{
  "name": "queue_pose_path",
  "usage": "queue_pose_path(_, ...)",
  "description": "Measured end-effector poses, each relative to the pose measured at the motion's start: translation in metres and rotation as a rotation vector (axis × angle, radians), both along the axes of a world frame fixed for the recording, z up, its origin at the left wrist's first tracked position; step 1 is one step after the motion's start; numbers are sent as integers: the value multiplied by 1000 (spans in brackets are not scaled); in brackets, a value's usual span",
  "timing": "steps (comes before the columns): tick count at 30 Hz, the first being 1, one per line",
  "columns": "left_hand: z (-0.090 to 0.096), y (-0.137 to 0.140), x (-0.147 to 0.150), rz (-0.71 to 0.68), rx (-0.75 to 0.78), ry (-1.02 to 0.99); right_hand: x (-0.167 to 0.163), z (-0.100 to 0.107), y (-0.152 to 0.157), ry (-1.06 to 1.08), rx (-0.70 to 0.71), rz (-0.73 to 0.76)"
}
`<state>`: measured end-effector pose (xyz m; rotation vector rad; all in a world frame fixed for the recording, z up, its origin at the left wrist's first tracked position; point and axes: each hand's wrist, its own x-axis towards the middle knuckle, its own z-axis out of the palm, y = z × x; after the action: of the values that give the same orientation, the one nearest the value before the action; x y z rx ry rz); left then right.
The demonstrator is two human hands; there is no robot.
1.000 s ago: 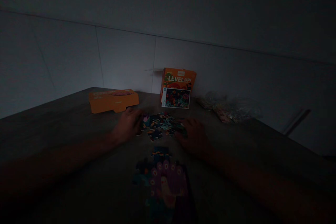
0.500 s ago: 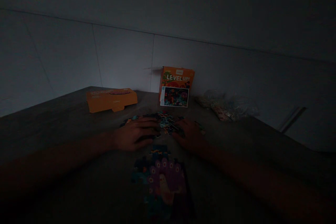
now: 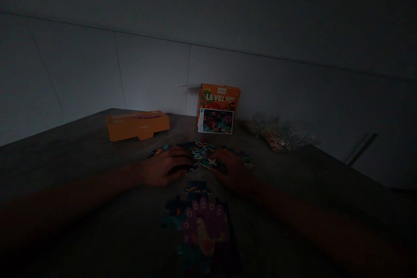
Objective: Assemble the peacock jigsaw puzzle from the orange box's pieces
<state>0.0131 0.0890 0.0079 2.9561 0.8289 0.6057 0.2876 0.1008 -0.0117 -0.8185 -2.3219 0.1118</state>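
Note:
A heap of loose jigsaw pieces [image 3: 201,151] lies on the dark table, between and behind my hands. My left hand [image 3: 165,166] rests at the heap's left side, palm down, its fingers stretched over the pieces. On the other side, my right hand [image 3: 232,168] touches the pieces with fingers apart and slightly bent. I see no piece gripped in either hand, though the dimness hides the undersides of the fingers. Closer to me lies a partly joined puzzle [image 3: 205,226], showing a purple peacock with pale eye spots.
An orange box [image 3: 219,95] marked "LEVEL UP!" stands against the wall, a picture card [image 3: 216,121] leaning on its front. To the left sits an open orange box part [image 3: 138,126]. Crumpled clear plastic bags [image 3: 282,132] lie at the right near the table edge.
My right hand's fingers have shifted slightly left over the heap, and some pieces between the hands have moved. My left hand stays nearly in place.

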Motion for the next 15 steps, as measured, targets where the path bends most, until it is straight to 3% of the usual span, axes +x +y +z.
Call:
queue_pose_path(5, 2, -2, 0, 28, 23, 16, 0, 10, -2, -90, -2, -281)
queue_pose_path(8, 0, -2, -1, 44, 44, 5, 12, 44, 8, -236, -124, -365)
queue_pose_path(12, 0, -2, -1, 73, 47, 23, 46, 100, 24, -350, -129, -460)
queue_pose_path(15, 0, -2, 0, 46, 52, 41, 68, 118, 27, -499, -174, -474)
